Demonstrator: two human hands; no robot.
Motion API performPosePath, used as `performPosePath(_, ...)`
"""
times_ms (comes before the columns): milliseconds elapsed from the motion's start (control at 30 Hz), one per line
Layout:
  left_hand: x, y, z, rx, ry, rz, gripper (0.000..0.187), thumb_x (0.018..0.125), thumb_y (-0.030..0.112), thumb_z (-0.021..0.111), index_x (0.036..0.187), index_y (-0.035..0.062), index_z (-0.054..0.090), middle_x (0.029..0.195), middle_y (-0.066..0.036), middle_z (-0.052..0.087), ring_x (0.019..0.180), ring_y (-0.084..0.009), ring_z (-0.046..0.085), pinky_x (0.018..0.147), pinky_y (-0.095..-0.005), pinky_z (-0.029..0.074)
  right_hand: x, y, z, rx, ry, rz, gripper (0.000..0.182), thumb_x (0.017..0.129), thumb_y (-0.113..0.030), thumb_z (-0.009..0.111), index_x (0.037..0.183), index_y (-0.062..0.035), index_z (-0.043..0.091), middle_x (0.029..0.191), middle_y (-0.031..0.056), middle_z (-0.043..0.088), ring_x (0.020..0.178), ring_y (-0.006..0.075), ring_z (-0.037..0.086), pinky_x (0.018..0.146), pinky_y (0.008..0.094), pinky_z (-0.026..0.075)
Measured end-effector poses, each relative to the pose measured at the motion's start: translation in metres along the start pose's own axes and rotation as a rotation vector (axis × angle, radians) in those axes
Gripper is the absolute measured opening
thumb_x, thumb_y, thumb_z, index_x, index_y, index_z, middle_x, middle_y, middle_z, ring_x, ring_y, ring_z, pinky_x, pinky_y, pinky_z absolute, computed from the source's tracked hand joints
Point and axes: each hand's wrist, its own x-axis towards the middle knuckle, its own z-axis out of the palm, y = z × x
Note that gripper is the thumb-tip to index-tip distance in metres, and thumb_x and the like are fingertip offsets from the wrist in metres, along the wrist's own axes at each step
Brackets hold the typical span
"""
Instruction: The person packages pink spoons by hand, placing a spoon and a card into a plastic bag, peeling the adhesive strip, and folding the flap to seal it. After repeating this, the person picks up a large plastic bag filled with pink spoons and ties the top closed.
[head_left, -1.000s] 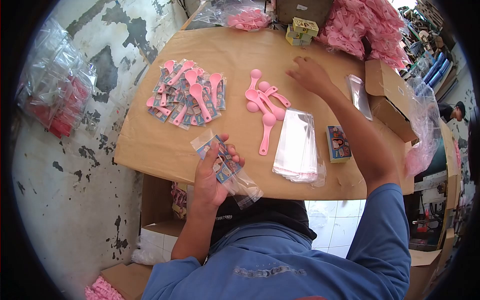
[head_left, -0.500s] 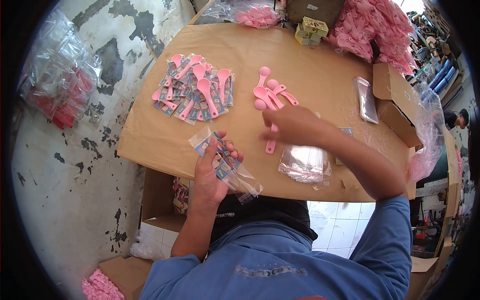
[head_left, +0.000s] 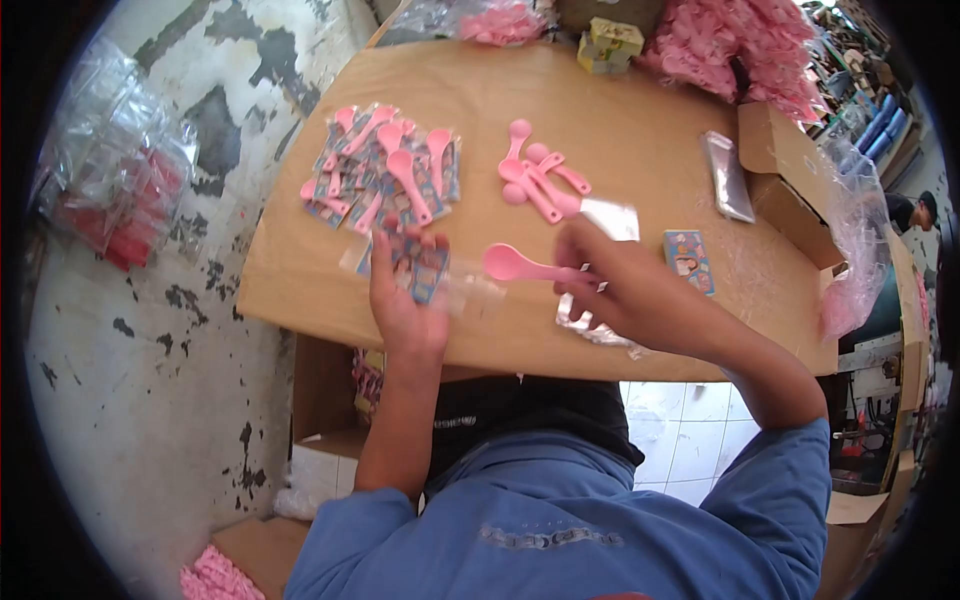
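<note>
My right hand pinches a pink spoon by its handle, the bowl pointing left. In my left hand is a clear plastic bag with a blue printed card in it; its loose end, blurred by motion, trails toward the spoon's bowl. The bowl is apart from my left fingers. Beyond my right hand lie several loose pink spoons. Under and beside that hand is a stack of clear bags, partly hidden. Bagged spoons with cards form a pile at the left of the table.
Blue cards lie right of my right hand. Farther right are a silvery packet and an open cardboard box. Yellow boxes and a big heap of pink pieces stand at the back. Plastic bags hang on the left wall.
My right hand has lifted a spoon from the loose group and brought it nearer my body. My left hand, with the bag, has shifted slightly left and away from me.
</note>
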Motion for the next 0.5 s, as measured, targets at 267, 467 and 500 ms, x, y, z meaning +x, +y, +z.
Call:
performPosePath(267,0.008,-0.018,0.026,-0.179,-0.115,0.092,0.033,0.107,0.029,0.064,0.127,0.0022,0.059,0.107,-0.012,0.067,0.1,-0.0233,0.067,0.109,-0.0438,0.055,-0.078,0.032,0.059,0.734,0.291,0.145,0.023,0.11,-0.008,0.055,0.128,0.0062,0.06,0.124,0.016,0.071,0.116,0.0205,0.071,0.101,0.0319,0.058)
performPosePath(467,0.003,-0.026,0.027,-0.12,-0.212,0.098,0.036,0.109,0.035,0.061,0.131,0.0061,0.058,0.108,-0.009,0.067,0.099,-0.0214,0.067,0.109,-0.043,0.054,-0.069,0.052,0.088,0.894,0.733,0.043,0.022,0.107,-0.008,0.063,0.123,0.0069,0.062,0.112,0.0135,0.071,0.108,0.0223,0.074,0.097,0.0313,0.061)
performPosePath(500,0.001,-0.029,0.027,-0.096,-0.223,0.106,0.036,0.11,0.037,0.058,0.132,0.0081,0.059,0.109,-0.008,0.068,0.099,-0.0204,0.067,0.108,-0.0432,0.053,-0.064,0.055,0.091,0.919,0.762,0.018,0.022,0.107,-0.008,0.063,0.123,0.0069,0.062,0.111,0.0132,0.071,0.106,0.0224,0.074,0.097,0.0314,0.062)
